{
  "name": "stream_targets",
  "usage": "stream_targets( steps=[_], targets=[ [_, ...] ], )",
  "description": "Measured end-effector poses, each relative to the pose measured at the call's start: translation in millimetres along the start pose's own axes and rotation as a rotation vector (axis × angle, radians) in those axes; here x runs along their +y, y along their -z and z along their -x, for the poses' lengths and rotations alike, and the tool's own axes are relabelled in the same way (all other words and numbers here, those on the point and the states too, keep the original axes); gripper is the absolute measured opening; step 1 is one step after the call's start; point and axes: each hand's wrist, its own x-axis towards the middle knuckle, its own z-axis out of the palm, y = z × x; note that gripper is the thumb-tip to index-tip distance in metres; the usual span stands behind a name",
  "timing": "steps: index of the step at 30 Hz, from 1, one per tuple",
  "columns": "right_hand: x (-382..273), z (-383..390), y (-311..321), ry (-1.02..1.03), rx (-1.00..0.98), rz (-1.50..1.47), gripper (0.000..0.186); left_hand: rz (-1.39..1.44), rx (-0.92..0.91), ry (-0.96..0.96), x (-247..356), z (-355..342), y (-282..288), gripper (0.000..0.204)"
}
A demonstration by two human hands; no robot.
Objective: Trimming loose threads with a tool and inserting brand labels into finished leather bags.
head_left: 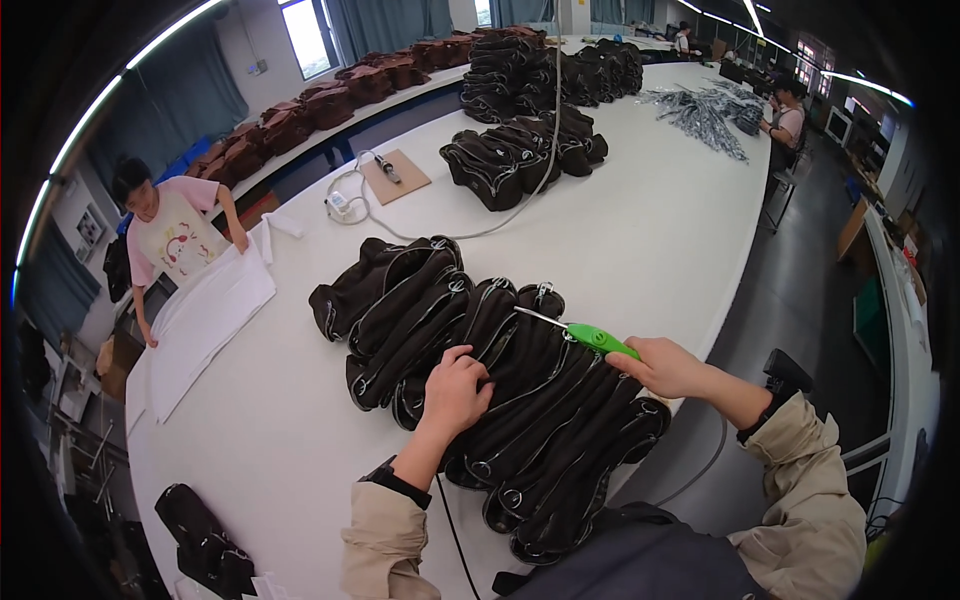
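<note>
A row of black zippered bags lies pressed together across the white table in front of me. My left hand is closed over a fold of one bag in the middle of the row, fingers bent. In my right hand is a green long-necked lighter. Its thin metal tube points left, with the tip just over the bags at the far side of the row. I cannot make out a flame. Metal rings and light zipper edges show along the bags.
More black bags are heaped farther along the table. A corded tool lies on a brown board. At left a person handles white fabric. Another black bag rests at the near left; clear plastic packaging lies far right.
</note>
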Motion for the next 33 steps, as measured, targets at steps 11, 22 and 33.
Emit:
stream_targets(
  steps=[11, 22, 33],
  targets=[
    [-26, -1, 6, -0.034, -0.279, 0.266, 0.064, -0.341, 0.02, 0.045, 5, -1, -5, 0.054],
    [0, -6, 11, -0.029, -0.209, 0.192, 0.067, -0.185, 0.092, 0.014, 0, 6, -8, 0.061],
    [-5, -5, 1, -0.027, -0.12, 0.156, 0.067, -0.107, 0.259, -0.066, -7, -2, -10, 0.022]
  ],
)
